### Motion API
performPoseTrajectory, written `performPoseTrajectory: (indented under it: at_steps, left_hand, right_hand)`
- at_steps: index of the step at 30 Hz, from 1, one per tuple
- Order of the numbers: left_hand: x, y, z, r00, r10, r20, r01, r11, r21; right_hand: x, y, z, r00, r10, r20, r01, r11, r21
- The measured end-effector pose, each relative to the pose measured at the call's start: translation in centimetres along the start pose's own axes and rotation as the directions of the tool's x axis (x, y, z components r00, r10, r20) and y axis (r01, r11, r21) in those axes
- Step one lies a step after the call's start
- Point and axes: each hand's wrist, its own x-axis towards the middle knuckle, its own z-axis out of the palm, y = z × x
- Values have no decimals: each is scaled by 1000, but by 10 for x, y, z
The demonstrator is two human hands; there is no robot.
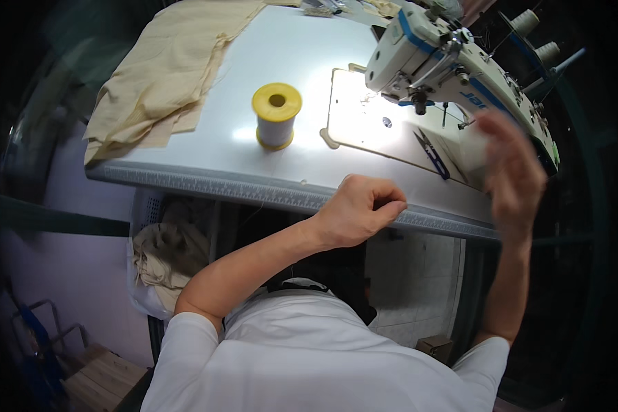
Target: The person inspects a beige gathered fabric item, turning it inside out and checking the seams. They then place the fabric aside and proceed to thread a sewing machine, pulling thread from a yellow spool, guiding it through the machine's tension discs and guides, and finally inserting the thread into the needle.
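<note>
My left hand [363, 210] is held above the table's front edge, thumb and forefinger pinched together; whether a thread lies between them cannot be made out. Blurred by motion, my right hand [515, 170] is raised at the right, beside the arm of the white and blue sewing machine [432, 62]. Its fingers partly overlap a pale rounded thing that I cannot name. Thread snips [432, 156] lie on the table between the hands, near the lit needle plate area [363, 116]. A spool with yellow flanges and pale thread [276, 116] stands upright left of the machine.
Beige fabric [154, 77] is piled on the table's left side. A measuring tape strip [226, 190] runs along the front edge. Below, a plastic basket [134, 278] holds more cloth. Thread cones [525, 23] stand behind the machine. A cardboard box [435, 346] sits on the floor.
</note>
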Motion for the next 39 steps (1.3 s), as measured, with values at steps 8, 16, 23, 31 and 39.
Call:
performPoseTrajectory:
  at_steps: [8,16,23,31,39]
  left_hand:
    - [-42,48,-4,975,-209,-76,143,853,-502]
    - [-54,46,-4,983,-184,15,163,824,-543]
    - [-45,43,1,970,-243,17,228,877,-423]
    - [7,49,26,995,-55,-86,36,976,-213]
    - [45,53,42,986,79,-145,-88,994,-58]
  right_hand:
    - [-59,-46,54,851,231,472,-515,547,660]
    - [-72,-62,45,860,282,426,-509,546,665]
    - [-75,-57,33,899,390,202,-434,717,545]
    - [2,28,-75,930,180,-320,-176,983,42]
    - [79,92,-88,953,111,-282,-161,973,-162]
